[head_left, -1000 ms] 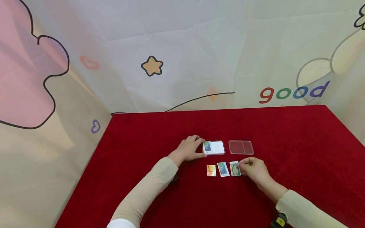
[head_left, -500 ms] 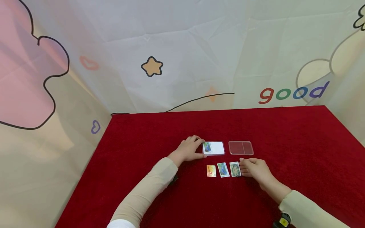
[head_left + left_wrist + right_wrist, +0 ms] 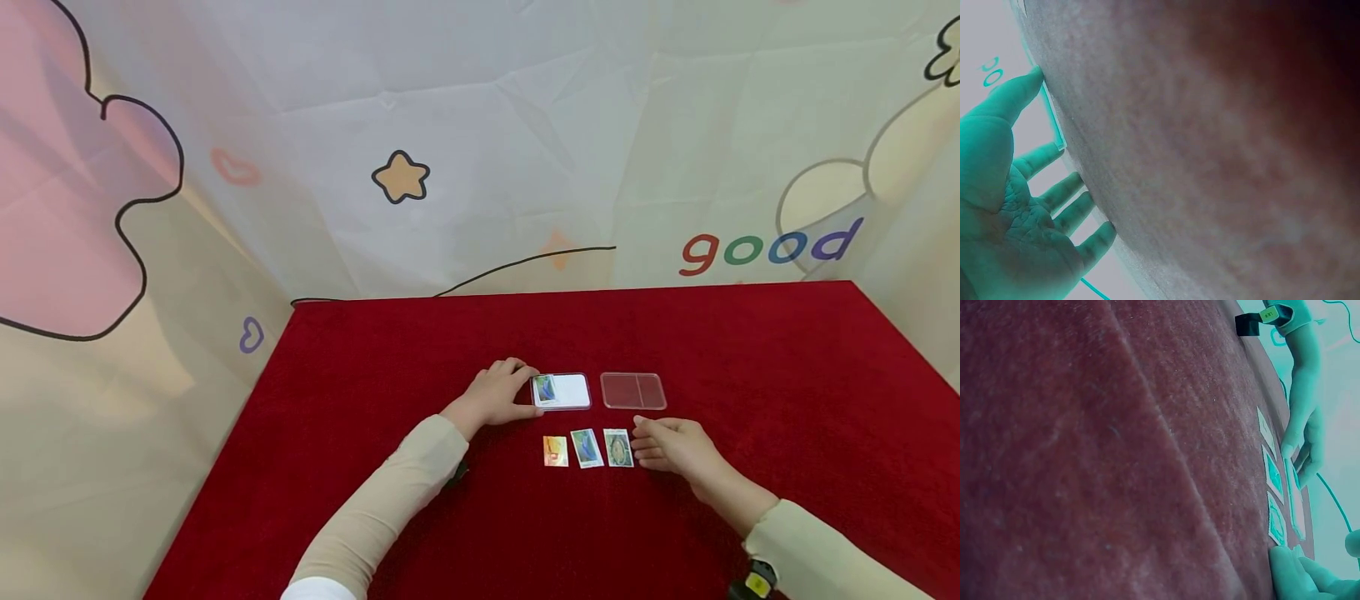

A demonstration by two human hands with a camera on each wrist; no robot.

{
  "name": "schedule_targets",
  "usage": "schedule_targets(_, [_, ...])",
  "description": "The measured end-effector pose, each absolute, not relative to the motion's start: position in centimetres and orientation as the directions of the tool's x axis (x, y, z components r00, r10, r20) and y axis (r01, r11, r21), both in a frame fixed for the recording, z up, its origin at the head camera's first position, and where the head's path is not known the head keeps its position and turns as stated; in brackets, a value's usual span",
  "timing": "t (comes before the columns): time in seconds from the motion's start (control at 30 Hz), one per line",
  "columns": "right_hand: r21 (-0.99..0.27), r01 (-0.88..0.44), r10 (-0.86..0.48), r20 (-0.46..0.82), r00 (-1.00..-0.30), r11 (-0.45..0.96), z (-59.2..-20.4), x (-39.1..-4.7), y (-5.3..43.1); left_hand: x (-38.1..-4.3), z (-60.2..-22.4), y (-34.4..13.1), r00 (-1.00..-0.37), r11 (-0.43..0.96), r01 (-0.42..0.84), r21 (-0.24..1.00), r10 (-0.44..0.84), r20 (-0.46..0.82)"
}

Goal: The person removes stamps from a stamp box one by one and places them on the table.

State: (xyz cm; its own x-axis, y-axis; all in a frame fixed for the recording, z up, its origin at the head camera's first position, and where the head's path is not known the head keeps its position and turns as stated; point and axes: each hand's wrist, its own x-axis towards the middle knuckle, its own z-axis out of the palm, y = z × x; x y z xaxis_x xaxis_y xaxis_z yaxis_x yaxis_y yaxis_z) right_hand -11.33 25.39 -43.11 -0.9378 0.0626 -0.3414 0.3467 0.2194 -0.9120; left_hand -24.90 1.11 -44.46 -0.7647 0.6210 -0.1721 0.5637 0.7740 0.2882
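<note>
One stamp (image 3: 544, 390) lies in the case (image 3: 567, 408), the left hand (image 3: 492, 393), fingers extended, touching its nine-o'clock end, while three stamps (image 3: 587, 448) at six o'clock seemingly remain, the empty right hand (image 3: 677, 448) relaxed at their three o'clock.

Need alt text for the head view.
Left hand touches a clear-edged case bearing one small picture card; right hand is beside a row of three more cards. A clear rectangular piece lies right of the case, all on red cloth.
</note>
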Motion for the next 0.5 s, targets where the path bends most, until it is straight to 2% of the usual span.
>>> schedule_targets(0.5, [-0.890, 0.350, 0.046, -0.353, -0.935, 0.290, -42.95, -11.35, 25.76, -24.76, -44.49, 0.91, -0.766, 0.772, 0.565, 0.291, 0.622, -0.165])
